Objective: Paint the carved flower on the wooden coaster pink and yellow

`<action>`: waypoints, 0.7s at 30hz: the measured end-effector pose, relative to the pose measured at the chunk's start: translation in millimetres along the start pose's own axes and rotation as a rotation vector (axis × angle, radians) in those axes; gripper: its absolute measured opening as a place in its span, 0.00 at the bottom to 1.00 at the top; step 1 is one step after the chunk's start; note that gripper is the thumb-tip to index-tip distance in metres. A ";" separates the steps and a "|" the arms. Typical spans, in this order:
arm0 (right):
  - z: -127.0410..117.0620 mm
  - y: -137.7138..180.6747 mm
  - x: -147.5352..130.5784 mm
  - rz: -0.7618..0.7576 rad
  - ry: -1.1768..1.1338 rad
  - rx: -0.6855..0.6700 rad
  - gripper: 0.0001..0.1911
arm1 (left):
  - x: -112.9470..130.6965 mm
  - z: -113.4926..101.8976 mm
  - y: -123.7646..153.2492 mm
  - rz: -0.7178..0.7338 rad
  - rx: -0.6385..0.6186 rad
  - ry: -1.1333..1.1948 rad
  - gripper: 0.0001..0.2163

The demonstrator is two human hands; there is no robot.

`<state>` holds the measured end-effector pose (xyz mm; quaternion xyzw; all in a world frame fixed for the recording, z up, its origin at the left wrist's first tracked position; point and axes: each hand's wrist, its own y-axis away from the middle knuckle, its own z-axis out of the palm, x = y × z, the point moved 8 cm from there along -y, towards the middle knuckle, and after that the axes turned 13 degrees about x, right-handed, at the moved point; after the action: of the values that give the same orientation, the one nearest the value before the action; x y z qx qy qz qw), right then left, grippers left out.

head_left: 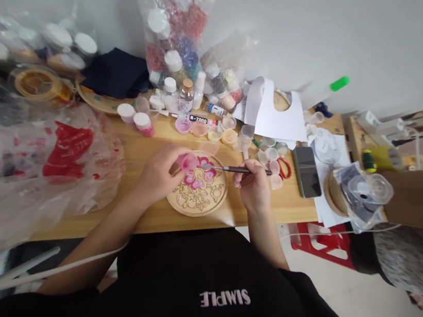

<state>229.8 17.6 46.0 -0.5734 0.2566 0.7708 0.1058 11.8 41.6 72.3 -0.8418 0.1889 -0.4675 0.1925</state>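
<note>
A round wooden plaque (201, 210) lies on the table in front of me, with a raised gold scroll pattern and a flower coloured pink and magenta. My left hand (161, 174) is closed on a small clear cup (187, 162) of pink material, held over the plaque's upper left edge. My right hand (252, 181) grips the dark handle of a small metal spatula (236, 169). The spatula's flat tip is over the flower near its centre. Whether the tip touches the surface I cannot tell.
Several small cups (229, 135) stand beyond the plaque, with a B-7000 glue tube (204, 119) behind them. Red-handled scissors (285, 168) and a phone (307, 172) lie to the right. A plastic bag (75, 161) covers the left side. Another person's patterned clothing (416, 261) shows at lower right.
</note>
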 end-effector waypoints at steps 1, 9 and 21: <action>-4.8 0.7 -1.0 -0.007 0.005 0.016 0.11 | -1.7 -0.4 -0.1 -0.017 0.002 -0.016 0.07; -43.8 8.3 -5.6 -0.086 0.066 0.132 0.12 | -5.8 -6.8 0.3 -0.026 0.074 -0.042 0.10; -58.2 17.4 -2.8 -0.106 0.189 0.229 0.10 | -7.8 -2.1 0.7 -0.109 -0.005 -0.088 0.11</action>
<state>271.0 -26.8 41.2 -0.6404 0.3212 0.6722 0.1865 6.1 44.6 67.4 -0.8711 0.1355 -0.4392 0.1730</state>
